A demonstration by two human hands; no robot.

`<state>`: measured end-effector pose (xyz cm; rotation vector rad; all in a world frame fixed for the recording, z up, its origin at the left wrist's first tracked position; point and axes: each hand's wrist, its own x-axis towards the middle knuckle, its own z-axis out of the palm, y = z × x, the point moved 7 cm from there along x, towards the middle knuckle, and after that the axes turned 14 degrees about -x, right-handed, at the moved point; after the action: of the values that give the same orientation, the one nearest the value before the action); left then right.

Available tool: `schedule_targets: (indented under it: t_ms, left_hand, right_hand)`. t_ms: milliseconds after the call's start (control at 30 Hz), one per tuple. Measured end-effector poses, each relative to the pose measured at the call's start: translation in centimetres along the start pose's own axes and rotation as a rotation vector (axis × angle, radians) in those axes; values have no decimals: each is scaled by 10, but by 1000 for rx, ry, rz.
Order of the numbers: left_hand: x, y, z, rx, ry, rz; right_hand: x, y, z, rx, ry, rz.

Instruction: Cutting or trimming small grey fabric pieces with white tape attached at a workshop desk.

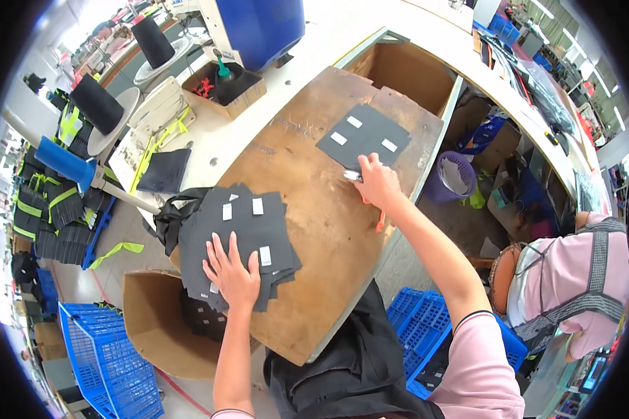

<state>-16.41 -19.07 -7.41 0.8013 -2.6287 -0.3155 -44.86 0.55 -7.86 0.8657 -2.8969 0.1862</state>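
Note:
My left hand [232, 274] lies flat with spread fingers on a fanned stack of dark grey fabric pieces [276, 230], which carry small white labels. The stack overhangs the left side of a worn brown wooden board [321, 209]. Farther right on the board lies one dark squarish fabric piece [365, 135] bearing three white labels. At its near edge, my right hand [379, 180] is closed around what look like thread snips [353, 175]. Their metal end points left, and an orange part shows below the palm. My fingers hide most of the tool.
A cardboard box [147, 325] and a blue crate [101, 356] stand at lower left. Black thread cones [98, 103] and a small box [225, 87] are at upper left. A purple basket [449, 178] sits right of the board. Another person [573, 279] is at the right.

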Motion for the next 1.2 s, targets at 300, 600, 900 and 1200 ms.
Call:
schedule_targets:
  t_ms: [300, 600, 900, 1200]
  left_hand:
    - [-9, 22, -22, -331, 119, 66]
    - [-88, 75, 34, -1765, -457, -856]
    - [-141, 87, -37, -1827, -537, -814]
    - [-154, 89, -55, -1741, -480, -781]
  right_hand:
    - [-25, -6, -44, -71, 333, -203]
    - [-271, -102, -85, 416, 221, -362]
    - [-264, -95, -113, 939, -71, -136]
    - [-296, -98, -131, 522, 158, -295]
